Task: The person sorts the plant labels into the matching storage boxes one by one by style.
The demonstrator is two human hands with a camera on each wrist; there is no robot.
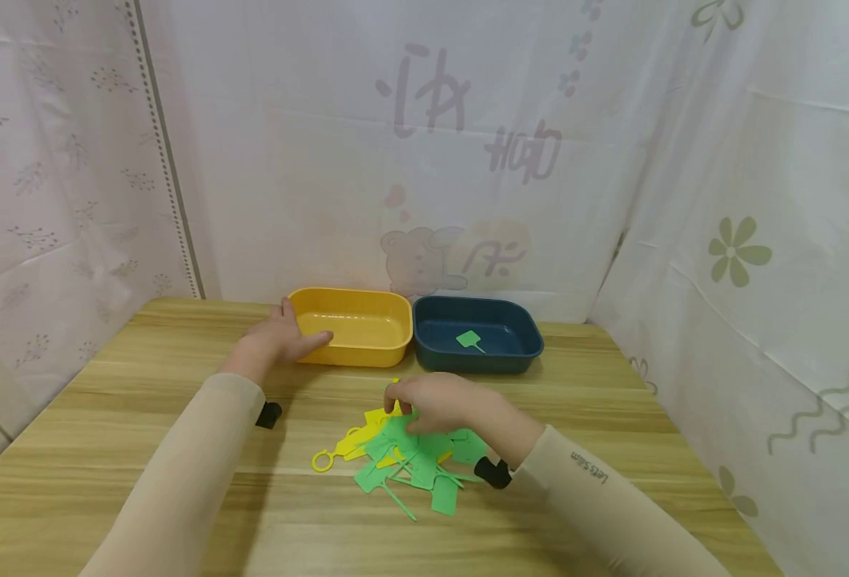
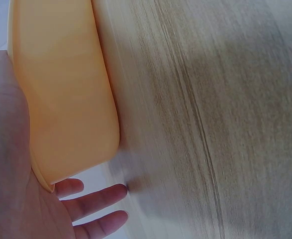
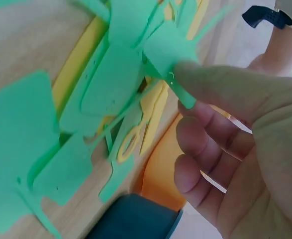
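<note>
On the tabletop lies a pile of flat green plastic tags [image 1: 444, 494] with thin tails, mixed with yellow tags [image 1: 352, 442], one ending in a ring. Over the pile, my right hand [image 1: 444, 403] pinches a green tag [image 3: 165, 47] between thumb and forefinger. Its other fingers curl loosely below the tag in the right wrist view. My left hand [image 1: 273, 340] rests against the left end of a yellow bin [image 1: 388, 355], thumb across the near rim. In the left wrist view, the left fingers [image 2: 98, 201] stretch out past the bin's corner.
A dark blue bin [image 1: 478, 362] stands right of the yellow one, side by side with it. Inside the blue bin lies a single green tag [image 1: 470, 339]. Printed curtains [image 1: 309, 160] hang behind the wooden table [image 1: 576, 449] and at both sides.
</note>
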